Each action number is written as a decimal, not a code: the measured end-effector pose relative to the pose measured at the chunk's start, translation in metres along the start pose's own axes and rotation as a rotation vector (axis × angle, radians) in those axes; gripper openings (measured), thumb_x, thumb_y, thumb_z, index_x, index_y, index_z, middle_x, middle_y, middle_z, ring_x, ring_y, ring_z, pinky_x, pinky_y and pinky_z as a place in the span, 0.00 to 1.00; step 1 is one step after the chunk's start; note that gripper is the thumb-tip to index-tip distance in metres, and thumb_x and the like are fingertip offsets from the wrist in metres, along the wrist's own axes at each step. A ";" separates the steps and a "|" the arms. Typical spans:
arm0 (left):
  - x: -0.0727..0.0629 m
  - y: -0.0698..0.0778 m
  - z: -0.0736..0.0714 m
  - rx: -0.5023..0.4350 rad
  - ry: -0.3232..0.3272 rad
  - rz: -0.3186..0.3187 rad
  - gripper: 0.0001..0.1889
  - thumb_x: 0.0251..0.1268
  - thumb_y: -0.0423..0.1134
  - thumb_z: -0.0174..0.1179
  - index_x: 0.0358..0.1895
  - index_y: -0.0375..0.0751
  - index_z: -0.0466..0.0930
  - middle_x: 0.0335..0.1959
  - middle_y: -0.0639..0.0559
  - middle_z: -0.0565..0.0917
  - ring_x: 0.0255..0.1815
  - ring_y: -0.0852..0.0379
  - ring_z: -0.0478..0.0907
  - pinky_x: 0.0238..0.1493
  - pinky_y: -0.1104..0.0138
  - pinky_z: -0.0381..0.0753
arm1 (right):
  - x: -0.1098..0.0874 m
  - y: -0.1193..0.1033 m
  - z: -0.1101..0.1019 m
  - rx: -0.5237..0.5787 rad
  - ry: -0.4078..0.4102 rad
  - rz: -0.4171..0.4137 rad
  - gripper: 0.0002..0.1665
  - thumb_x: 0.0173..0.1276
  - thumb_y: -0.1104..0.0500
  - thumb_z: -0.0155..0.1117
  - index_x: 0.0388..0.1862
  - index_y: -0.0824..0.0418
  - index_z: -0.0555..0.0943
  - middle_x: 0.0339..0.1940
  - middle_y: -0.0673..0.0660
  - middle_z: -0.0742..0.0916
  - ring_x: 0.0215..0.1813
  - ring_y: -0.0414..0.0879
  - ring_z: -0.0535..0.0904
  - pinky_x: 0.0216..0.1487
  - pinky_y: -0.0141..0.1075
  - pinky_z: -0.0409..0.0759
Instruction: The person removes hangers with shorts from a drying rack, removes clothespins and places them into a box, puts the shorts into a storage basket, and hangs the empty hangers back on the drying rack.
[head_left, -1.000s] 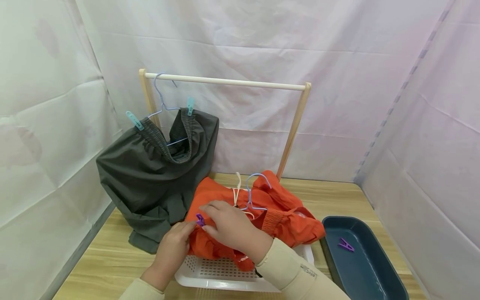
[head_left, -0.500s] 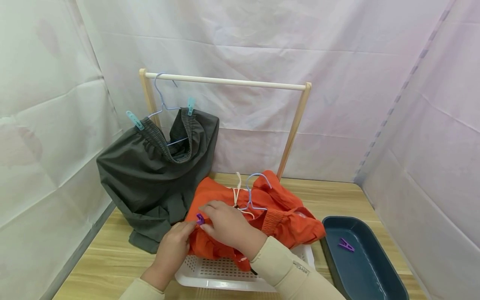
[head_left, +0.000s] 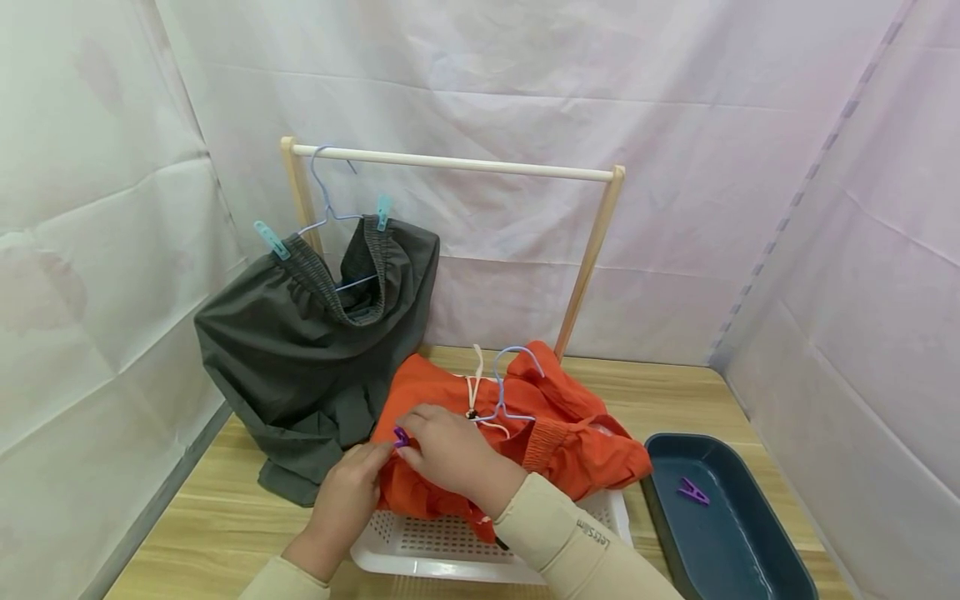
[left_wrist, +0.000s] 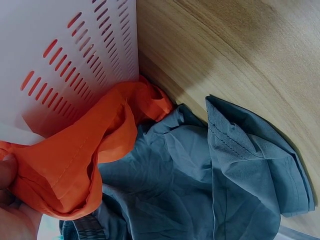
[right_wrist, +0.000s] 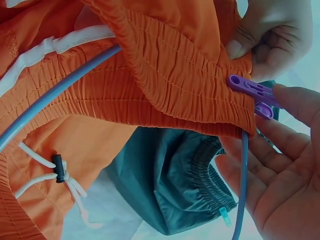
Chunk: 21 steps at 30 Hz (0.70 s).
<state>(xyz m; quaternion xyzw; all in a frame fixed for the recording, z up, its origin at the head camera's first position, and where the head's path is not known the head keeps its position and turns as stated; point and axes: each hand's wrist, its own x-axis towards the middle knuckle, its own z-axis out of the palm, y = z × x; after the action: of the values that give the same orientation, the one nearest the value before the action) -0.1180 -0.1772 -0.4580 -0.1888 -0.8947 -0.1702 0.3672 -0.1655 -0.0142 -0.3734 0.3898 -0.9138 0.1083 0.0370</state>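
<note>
Orange pants with an elastic waistband and a white drawstring lie bunched over a white perforated basket. A blue hanger passes inside the waistband, its hook standing up in the head view. My left hand pinches the waistband's left corner between thumb and curled fingers. Right beside it, my right hand pinches a purple clothespin, thumb on one handle and fingers behind. The clothespin's nose sits over the waistband edge, close to the hanger.
Dark grey pants hang on the rack at the left from another hanger, held by two light-blue clothespins. A dark blue tray at the right holds another purple clothespin. White cloth walls enclose the table.
My right hand and forearm have shifted slightly left. The left hand, the orange pants and the clothespin look almost unmoved.
</note>
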 end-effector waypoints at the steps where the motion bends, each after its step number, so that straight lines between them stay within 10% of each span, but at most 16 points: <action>1: 0.000 0.000 0.000 -0.001 0.001 0.001 0.21 0.36 0.15 0.67 0.38 0.34 0.82 0.30 0.45 0.83 0.31 0.50 0.79 0.32 0.61 0.85 | 0.000 0.000 0.000 0.002 -0.002 0.002 0.21 0.67 0.49 0.64 0.56 0.56 0.81 0.51 0.51 0.84 0.53 0.42 0.79 0.55 0.33 0.79; 21: 0.001 0.000 -0.004 -0.018 -0.022 0.000 0.21 0.36 0.13 0.66 0.37 0.37 0.81 0.30 0.49 0.82 0.31 0.53 0.79 0.32 0.63 0.84 | 0.007 -0.001 0.004 0.137 -0.046 0.033 0.17 0.67 0.50 0.64 0.50 0.56 0.81 0.42 0.50 0.83 0.43 0.40 0.79 0.51 0.30 0.79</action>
<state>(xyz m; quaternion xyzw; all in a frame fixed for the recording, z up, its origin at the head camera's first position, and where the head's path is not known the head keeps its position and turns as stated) -0.1164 -0.1781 -0.4547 -0.1937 -0.8972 -0.1760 0.3558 -0.1697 -0.0212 -0.3758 0.3785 -0.9112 0.1622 -0.0127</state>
